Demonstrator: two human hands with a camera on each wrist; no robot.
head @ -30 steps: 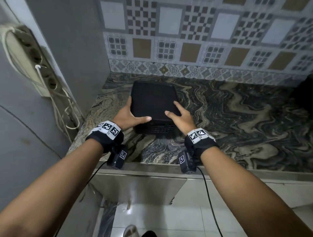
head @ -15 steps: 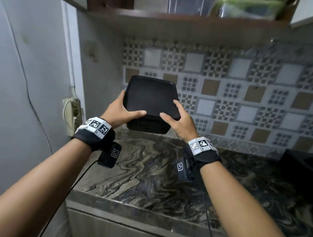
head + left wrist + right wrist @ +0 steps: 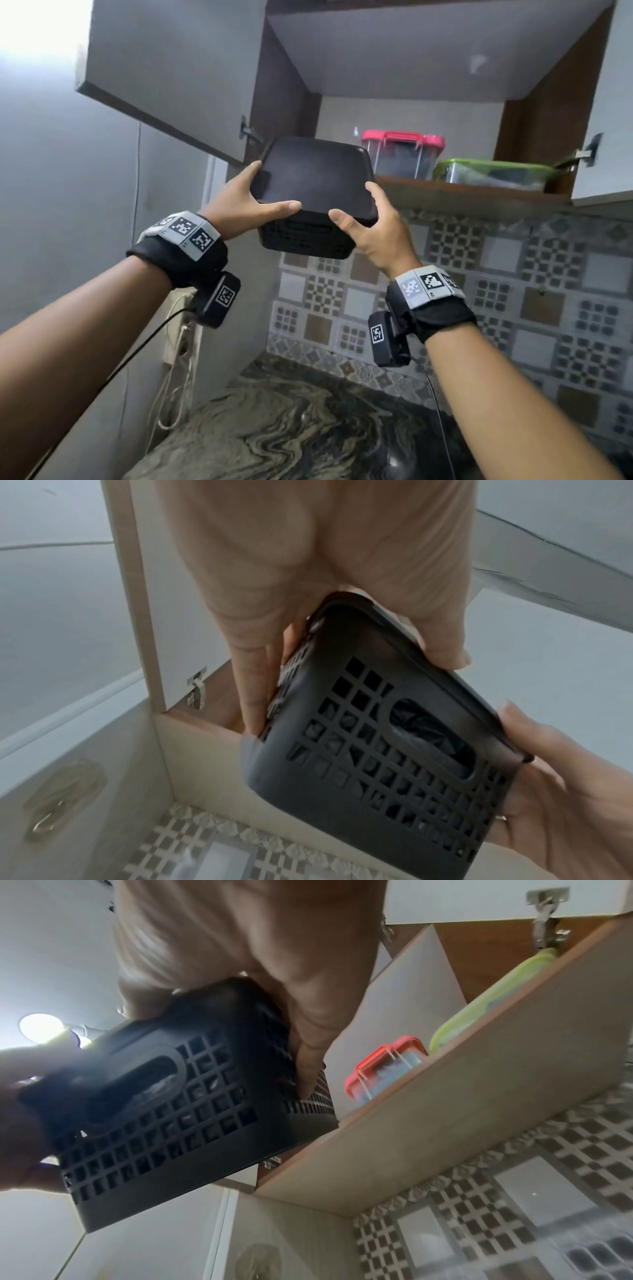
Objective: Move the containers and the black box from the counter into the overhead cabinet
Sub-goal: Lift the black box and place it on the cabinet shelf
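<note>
I hold the black box point(image 3: 313, 186), a lidded basket with lattice sides point(image 3: 383, 753) point(image 3: 164, 1112), up in the air at the left front of the open overhead cabinet point(image 3: 472, 200). My left hand point(image 3: 245, 202) grips its left side, thumb over the lid. My right hand point(image 3: 371, 222) grips its right side the same way. On the cabinet shelf stand a clear container with a pink lid point(image 3: 402, 152) point(image 3: 385, 1066) and a flat container with a green lid point(image 3: 493, 173) point(image 3: 489, 1001).
The left cabinet door point(image 3: 164, 78) hangs open above my left arm, and the right door point(image 3: 613, 120) is open at the frame's edge. Below lies the marbled counter point(image 3: 274, 438). A power strip with cables point(image 3: 180, 346) hangs on the left wall.
Both hands have lifted the black box from the counter up to the level of the cabinet shelf. My view has tilted upward with it.
</note>
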